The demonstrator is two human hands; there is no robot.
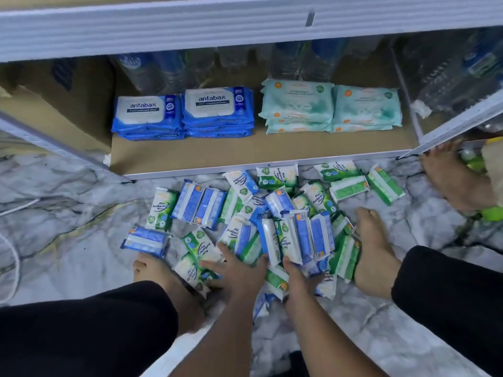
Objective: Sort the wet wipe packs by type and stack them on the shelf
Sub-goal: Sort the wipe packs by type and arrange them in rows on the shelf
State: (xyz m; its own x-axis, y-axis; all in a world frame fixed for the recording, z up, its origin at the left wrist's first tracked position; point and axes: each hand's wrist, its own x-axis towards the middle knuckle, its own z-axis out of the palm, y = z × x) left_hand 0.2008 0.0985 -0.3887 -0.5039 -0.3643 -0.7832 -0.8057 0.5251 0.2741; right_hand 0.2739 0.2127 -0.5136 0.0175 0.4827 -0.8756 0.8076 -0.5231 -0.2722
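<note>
Rec: Black trouser legs (81,330) fill the bottom edge, person squatting. Bare forearms run forward between them to a heap of small packs (272,208) on the marble floor (68,213).

Chk: Shelf status, left to right?

Rec: Cardboard box (54,104) at far left. On the shelf board (245,151): two blue stacks (185,112) marked "antabax", side by side, then a gap, then two mint-green stacks (329,107). Clear bottles (168,69) stand behind. Large packs look sorted. The heap, green pine packs mixed with blue ones, lies just in front of the shelf, none of it shelved.

Chk: Step in hand?

Rec: Judged: gathering small packs from the near side of the heap.

Chk: Hands?

Rec: Left hand (239,273) palm down, fingers (223,247) spread and fairly straight across green packs, pressing, not clasping. Right hand (296,281) just beside it, thumb against upright blue-and-white packs. Its fingertips are buried in the heap, so grasp or no grasp cannot be told.

Chk: Next move calls for?

Rec: Probably pulling one colour from the mix, squaring a handful, and setting it on the bare board near the stacks. Slick wrappers may slide. Another person's bare foot (457,180) stands at far right, beside the heap.
</note>
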